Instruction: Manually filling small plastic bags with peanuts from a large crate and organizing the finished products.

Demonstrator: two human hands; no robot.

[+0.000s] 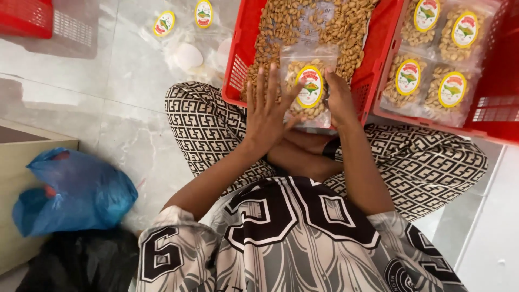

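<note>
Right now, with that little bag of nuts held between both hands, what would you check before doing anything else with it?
1. Clear bag held on both sides: ok, left hand and right hand flank it.
2. Bag filled with nuts: ok.
3. Oval label faces up: ok.
4. Top sealed: cannot tell.
5. Room among the packed bags in the right red crate: cannot tell.
</note>
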